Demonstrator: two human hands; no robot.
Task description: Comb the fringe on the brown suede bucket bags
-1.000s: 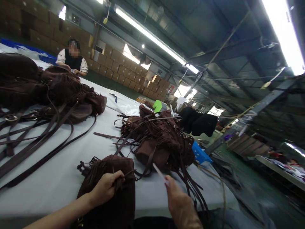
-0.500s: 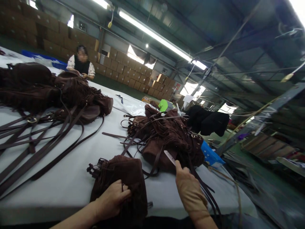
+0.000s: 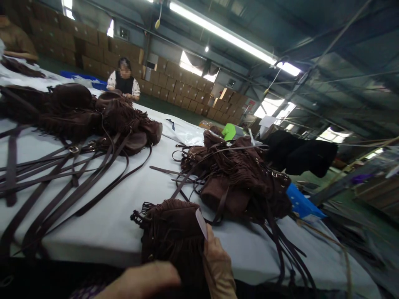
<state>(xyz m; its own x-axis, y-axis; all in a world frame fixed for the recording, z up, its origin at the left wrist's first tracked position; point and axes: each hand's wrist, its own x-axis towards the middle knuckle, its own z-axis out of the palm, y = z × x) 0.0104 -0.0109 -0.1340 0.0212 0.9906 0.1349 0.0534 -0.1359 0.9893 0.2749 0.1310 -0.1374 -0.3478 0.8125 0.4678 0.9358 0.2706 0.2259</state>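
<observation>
Right hand (image 3: 218, 265) nearer brown fringed bag (image 3: 173, 232)

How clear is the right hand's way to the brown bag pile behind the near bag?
Probably yes: only loose straps and bare table lie between the right hand and the bag pile. It pinches a white strip, though, so a full grasp looks doubtful.

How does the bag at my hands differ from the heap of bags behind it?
The bag lies alone at the front edge of the table; the heap is several bags piled farther back. The right hand, gripping a white strip, rests on the bag, the left hand beside it; the heap is untouched. Long straps trail from the heap; the bag shows none. Both are dark brown and fringed.
</observation>
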